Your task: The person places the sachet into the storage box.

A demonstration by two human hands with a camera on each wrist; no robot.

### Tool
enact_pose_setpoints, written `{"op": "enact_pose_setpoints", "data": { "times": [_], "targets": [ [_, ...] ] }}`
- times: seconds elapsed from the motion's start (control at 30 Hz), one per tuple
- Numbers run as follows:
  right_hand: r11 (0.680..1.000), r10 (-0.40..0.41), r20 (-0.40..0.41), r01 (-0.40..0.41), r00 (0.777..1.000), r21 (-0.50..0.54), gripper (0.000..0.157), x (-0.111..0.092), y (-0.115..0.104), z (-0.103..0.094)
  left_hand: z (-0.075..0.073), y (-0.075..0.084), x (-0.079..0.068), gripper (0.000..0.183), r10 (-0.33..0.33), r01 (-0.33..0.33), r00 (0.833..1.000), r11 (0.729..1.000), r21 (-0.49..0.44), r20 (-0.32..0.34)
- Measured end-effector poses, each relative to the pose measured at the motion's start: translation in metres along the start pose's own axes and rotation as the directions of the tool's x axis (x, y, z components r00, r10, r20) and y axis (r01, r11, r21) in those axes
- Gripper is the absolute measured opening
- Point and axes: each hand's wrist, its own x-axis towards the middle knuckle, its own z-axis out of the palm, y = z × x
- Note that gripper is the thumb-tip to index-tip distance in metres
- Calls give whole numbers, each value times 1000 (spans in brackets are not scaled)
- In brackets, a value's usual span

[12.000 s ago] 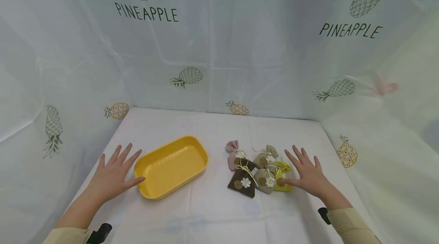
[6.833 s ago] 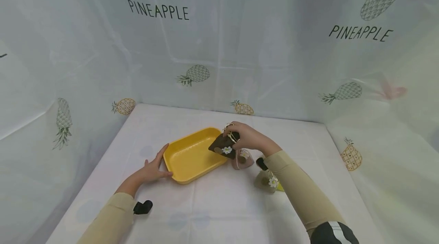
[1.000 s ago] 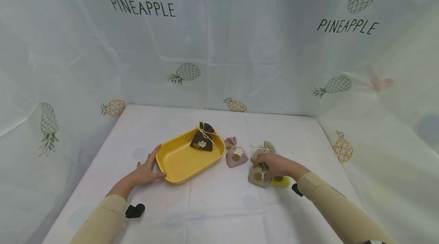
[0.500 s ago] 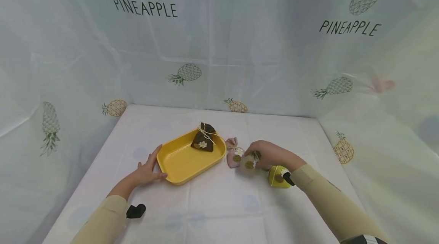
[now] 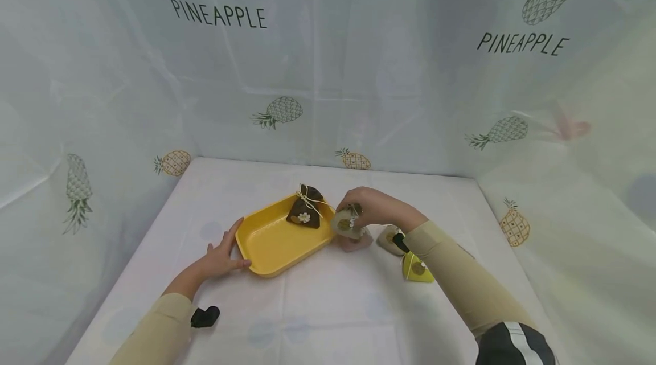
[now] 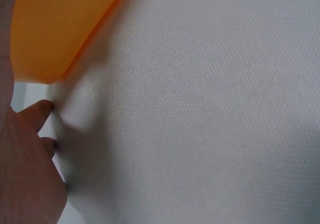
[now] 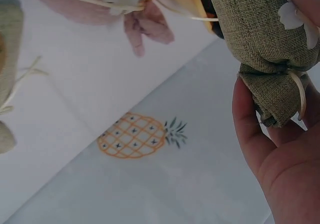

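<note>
My right hand [image 5: 376, 208] grips a small beige drawstring pouch [image 5: 342, 224] by its tied neck, held up beside the right end of the yellow tray [image 5: 269, 242]. Close up in the right wrist view, this burlap pouch [image 7: 255, 26] has a white flower and a cord. At the tray's left end, my left hand [image 5: 217, 259] touches the rim, its thumb and forefinger extended and spread. A dark brown pouch [image 5: 303, 217] leans inside the tray's far right corner. Partly hidden under the held pouch, a pink pouch [image 5: 356, 242] lies on the table.
Another beige pouch [image 5: 388, 242] and a yellow pouch [image 5: 417, 269] lie on the white tabletop [image 5: 328, 314], near my right forearm. Pineapple-printed curtains [image 5: 369, 86] surround the table at the back and both sides.
The right hand has lifted the beige pouch off the pile and carried it left, over the pink pouch to the tray's edge. The left hand has stayed at the tray.
</note>
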Motion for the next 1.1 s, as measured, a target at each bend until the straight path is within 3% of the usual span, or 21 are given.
{"op": "enact_pose_setpoints", "data": {
  "times": [0.23, 0.5, 1.1],
  "targets": [
    [999, -14, 41, 16, 999, -28, 49, 35, -7, 4, -2, 0, -3, 121, 12, -12, 1000, 1000, 8, -1],
    [999, 34, 94, -34, 995, 1, 49, 62, -7, 14, 0, 0, -1, 121, -6, 6, 1000, 1000, -5, 21],
    [980, 176, 176, -188, 969, 57, 48, 85, 6, 43, -2, 2, -3, 120, -22, 22, 1000, 1000, -12, 21]
  ]
}}
